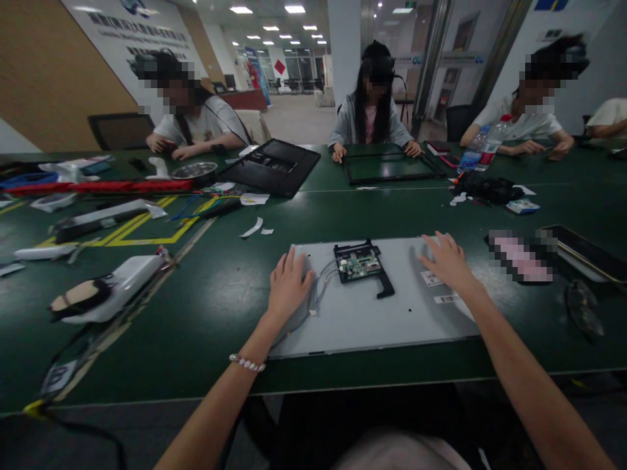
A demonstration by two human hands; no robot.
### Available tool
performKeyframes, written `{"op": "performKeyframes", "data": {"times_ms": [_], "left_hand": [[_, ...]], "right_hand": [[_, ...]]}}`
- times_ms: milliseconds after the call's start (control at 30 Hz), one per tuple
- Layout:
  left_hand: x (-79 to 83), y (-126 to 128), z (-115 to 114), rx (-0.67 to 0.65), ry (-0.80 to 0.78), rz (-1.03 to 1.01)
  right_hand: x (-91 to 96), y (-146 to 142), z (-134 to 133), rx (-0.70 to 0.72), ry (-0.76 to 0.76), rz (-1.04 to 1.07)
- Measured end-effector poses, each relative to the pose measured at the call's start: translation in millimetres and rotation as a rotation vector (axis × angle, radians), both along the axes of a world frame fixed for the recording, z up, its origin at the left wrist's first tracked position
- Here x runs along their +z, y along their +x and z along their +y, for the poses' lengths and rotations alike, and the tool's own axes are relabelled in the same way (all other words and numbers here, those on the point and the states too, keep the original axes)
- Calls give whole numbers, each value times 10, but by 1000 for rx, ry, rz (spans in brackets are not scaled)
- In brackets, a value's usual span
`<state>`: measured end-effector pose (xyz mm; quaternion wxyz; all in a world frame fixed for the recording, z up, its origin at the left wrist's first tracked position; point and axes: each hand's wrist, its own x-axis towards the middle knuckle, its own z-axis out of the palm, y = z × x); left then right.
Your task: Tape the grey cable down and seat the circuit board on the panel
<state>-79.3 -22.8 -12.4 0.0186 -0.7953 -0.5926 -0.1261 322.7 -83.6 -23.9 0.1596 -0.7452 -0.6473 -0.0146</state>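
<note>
A flat grey display panel (pixel 337 326) lies on the green table in front of me. On its middle sits a green circuit board in a black plastic bracket (pixel 360 264), with thin grey cables (pixel 321 287) running off to the left. My left hand (pixel 290 284) rests by the panel's left edge, fingers stretched out, beside the cables. Over the panel's right side is my right hand (pixel 447 260), fingers spread and holding nothing. White labels (pixel 445 299) are stuck on the panel near my right wrist. Whether either palm presses on the panel is hard to tell.
Across the table a person holds a black frame (pixel 392 171). A black monitor back cover (pixel 272 166) lies further left. Phones (pixel 522 258), glasses (pixel 582 307) and bottles (pixel 482 147) are to the right. A white-and-black object (pixel 110 287) and cables lie left.
</note>
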Motion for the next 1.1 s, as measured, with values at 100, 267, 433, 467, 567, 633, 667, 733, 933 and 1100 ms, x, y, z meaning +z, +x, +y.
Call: {"op": "performKeyframes", "data": {"times_ms": [100,267,433,467,567,633,667,733,933,1100], "left_hand": [[60,33,-56,-58,-38,71],[113,60,-108,-63,-54,94],[115,56,-121,-79,-65,100],[114,56,-125,-78,-65,100],[109,59,-141,-77,-67,95],[102,59,-155,-80,-64,90],[96,58,-162,-85,-64,89],[79,55,-177,-90,-65,94],[28,55,-210,-119,-74,109],[32,54,-206,-119,-112,81]], "right_hand": [[209,-219,123,243,32,72],[442,-637,340,689,-161,293],[410,-793,568,821,-301,396],[398,-792,592,838,-301,401],[384,-764,580,858,-281,400],[384,-736,513,838,-267,394],[381,-720,469,823,-261,389],[366,-685,368,794,-240,376],[291,-567,74,749,-171,376],[281,-494,-84,718,-182,365]]}}
